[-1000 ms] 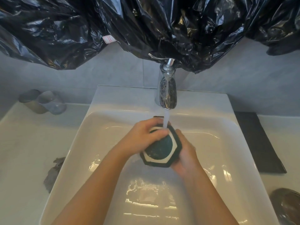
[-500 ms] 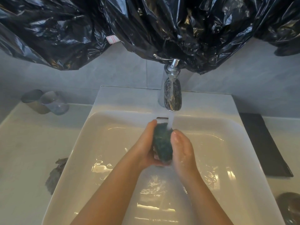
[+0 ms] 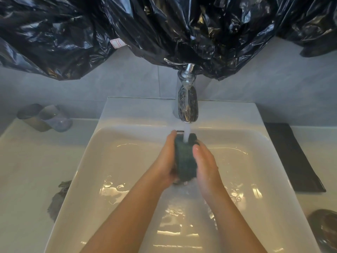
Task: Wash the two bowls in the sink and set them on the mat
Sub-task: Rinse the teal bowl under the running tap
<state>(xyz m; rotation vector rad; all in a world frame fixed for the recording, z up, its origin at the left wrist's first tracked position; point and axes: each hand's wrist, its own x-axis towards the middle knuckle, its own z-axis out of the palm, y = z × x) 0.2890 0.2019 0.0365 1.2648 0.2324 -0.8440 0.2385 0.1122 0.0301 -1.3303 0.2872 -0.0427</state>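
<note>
A dark green bowl [image 3: 185,161] stands on its edge in the white sink [image 3: 113,161], right under the stream of water from the chrome tap [image 3: 187,105]. My left hand [image 3: 164,163] grips it from the left and my right hand [image 3: 205,167] holds it from the right, so the bowl is clamped between my palms. Its inside is hidden. A black mat [image 3: 291,156] lies on the counter right of the sink. A second dark bowl [image 3: 324,229] sits on the counter at the lower right, in front of the mat.
Two cups [image 3: 43,117] stand at the back left of the counter. A grey rag [image 3: 56,201] lies by the sink's left rim. Black plastic sheeting [image 3: 164,30] hangs over the wall above the tap. Water pools in the basin.
One second ago the bowl lay with its white-ringed underside facing up. It has been turned onto its edge between my palms, and it stays under the stream.
</note>
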